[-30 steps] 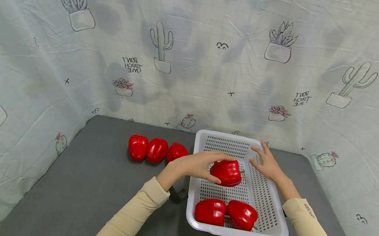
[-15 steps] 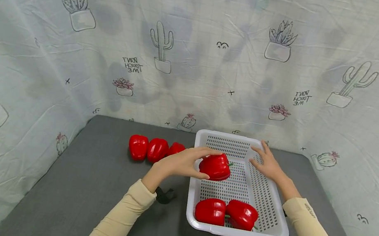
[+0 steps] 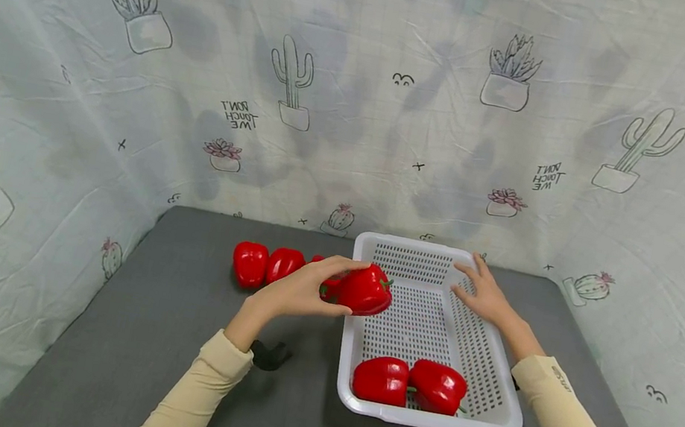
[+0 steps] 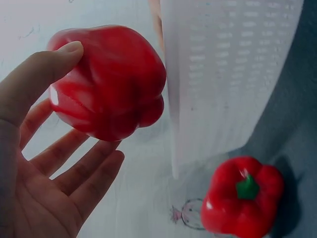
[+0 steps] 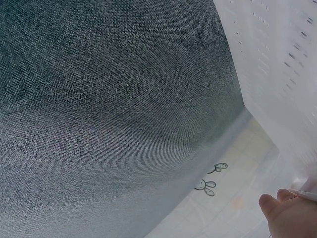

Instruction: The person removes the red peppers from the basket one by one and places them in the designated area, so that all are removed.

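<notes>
Across the top and both sides of the head view we see a pale cloth (image 3: 391, 123) printed with potted cacti. Below it lies the dark grey tabletop (image 3: 141, 361). Right of centre we find a white perforated basket (image 3: 430, 419). From the bottom edge run two cream sleeves (image 3: 197, 393). At the basket's upper right corner we see the right hand (image 3: 483, 299), its grip on the rim, with fingers on both sides of it. Near the centre is the left hand (image 3: 291, 292), its grip grasping a held pepper (image 3: 365, 290), red and glossy, between thumb and fingers, raised beside the basket's left rim. Low in the basket lie two red peppers (image 3: 381, 380), side by side. Left of centre we count two other peppers (image 3: 250, 264) on the tabletop; a third pepper (image 4: 230, 210), mostly hidden behind the left hand, shows better at lower right of the left wrist view, where we make out its small green stem (image 4: 247, 187).
</notes>
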